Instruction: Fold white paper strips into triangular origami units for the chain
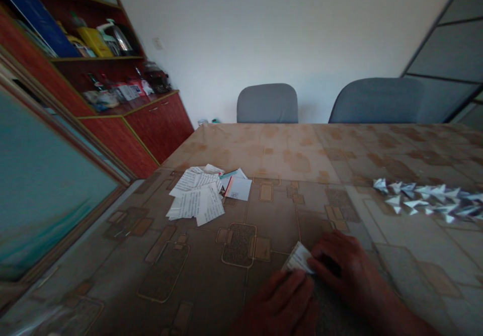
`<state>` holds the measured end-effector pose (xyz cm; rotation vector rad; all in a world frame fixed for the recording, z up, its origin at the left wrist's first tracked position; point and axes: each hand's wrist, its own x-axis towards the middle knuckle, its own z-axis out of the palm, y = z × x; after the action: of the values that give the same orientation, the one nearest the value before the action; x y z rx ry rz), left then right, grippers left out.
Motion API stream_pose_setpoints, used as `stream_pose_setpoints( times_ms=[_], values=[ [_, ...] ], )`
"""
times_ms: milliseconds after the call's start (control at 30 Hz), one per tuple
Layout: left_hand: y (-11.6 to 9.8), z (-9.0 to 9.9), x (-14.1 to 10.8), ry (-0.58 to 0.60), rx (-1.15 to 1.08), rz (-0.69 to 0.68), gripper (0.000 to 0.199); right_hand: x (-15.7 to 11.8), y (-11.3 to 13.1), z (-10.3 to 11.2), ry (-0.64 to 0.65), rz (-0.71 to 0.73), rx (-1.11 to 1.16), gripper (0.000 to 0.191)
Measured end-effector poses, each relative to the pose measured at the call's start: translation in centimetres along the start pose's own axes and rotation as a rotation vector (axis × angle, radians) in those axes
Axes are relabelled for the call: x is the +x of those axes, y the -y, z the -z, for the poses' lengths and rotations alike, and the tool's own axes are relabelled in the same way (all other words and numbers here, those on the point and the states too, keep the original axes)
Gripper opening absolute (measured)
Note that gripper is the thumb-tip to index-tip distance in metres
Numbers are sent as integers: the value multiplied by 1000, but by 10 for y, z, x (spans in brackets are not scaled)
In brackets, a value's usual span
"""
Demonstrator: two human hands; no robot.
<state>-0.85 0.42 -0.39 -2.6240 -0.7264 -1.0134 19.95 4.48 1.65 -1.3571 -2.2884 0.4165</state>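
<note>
A small folded piece of printed paper (pixel 298 258) lies near the table's front, between my two hands. My left hand (pixel 285 298) presses on its near edge, fingers together. From the right, my right hand (pixel 339 265) pinches the paper's side between thumb and fingers. Farther off to the left is a loose pile of printed paper slips (pixel 198 197), with a white and orange card on its right side. Rows of folded paper pieces (pixel 433 197) with pointed tips stand at the right of the table.
A patterned cloth covers the table (pixel 287 155). Two grey chairs (pixel 267 103) stand behind its far edge. A red-brown cabinet (pixel 151 130) with bottles, a kettle and books is at the back left. Clear plastic (pixel 37 321) shows at the lower left corner.
</note>
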Motion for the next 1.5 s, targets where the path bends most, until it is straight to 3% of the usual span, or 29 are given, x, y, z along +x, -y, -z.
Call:
stream_pose_setpoints(
  times_ms=[67,167,233,567,767,900,1100,1333,1500],
  values=[
    [-3,-5,-6,19,38,-8,28,1,-1,0,9,-7,-7,18],
    [-2,-3,-8,210,63,-71,28,1,-1,0,6,-19,-14,17],
    [-2,0,-8,216,72,-75,28,2,-1,1,-3,-23,-15,17],
    [-14,-7,-11,160,163,-54,24,4,-4,4,22,-13,-2,17],
    [-21,-13,-11,5,195,62,18,4,-4,3,49,-19,-53,19],
    [-19,-10,-10,75,207,-13,22,3,-5,2,64,-13,-75,18],
    [-20,-11,-12,80,200,19,24,2,-5,2,74,-7,-75,16],
    [-23,-17,-7,-45,182,95,17,2,-7,0,44,2,-85,19],
    [-23,-16,-5,-63,196,86,15,3,-8,0,35,21,-89,19]
  ],
)
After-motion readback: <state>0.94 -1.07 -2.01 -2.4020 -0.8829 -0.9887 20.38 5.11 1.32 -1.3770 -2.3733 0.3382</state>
